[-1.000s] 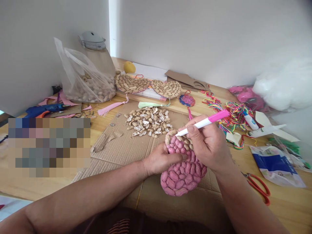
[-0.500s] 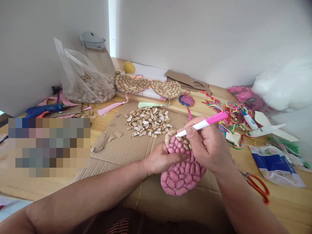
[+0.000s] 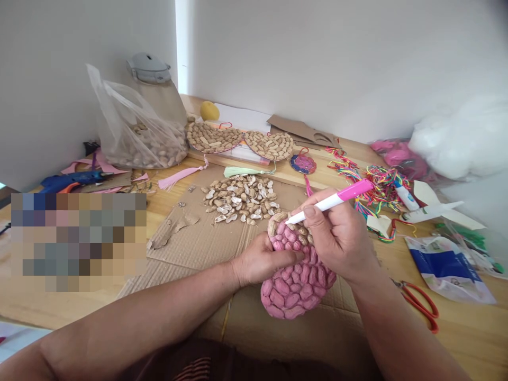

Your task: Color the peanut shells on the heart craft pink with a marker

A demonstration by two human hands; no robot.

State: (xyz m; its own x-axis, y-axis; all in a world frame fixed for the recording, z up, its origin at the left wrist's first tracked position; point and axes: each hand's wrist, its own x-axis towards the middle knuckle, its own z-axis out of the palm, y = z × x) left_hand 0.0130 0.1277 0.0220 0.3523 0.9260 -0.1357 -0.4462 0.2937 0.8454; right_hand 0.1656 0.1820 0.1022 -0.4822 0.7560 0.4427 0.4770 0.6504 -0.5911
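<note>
My left hand (image 3: 260,259) grips a peanut-shell craft piece (image 3: 296,288) by its left side, thumb lying across the front. Most of its shells are coloured pink, while those along the top edge are still natural tan. In my right hand (image 3: 339,230) is a white marker pen (image 3: 321,205) with a pink end, pinched between thumb and fingers. The pen's tip touches or nearly touches the shells near the top of the piece. Beyond my hands, a heap of peanut shells (image 3: 238,196) lies on a cardboard sheet (image 3: 194,246).
Two shell-covered fans (image 3: 216,138) with tassels lie at the back, near a plastic bag of peanuts (image 3: 146,145). A blue glue gun (image 3: 67,181) rests at left. On the right are tangled coloured cords (image 3: 381,182), a glue tube (image 3: 432,210), a blue-and-white packet (image 3: 448,270) and red-handled scissors (image 3: 420,304).
Almost nothing differs. The pen and my right hand have shifted very slightly, with the tip staying at the top of the shell piece; my left hand keeps its hold.
</note>
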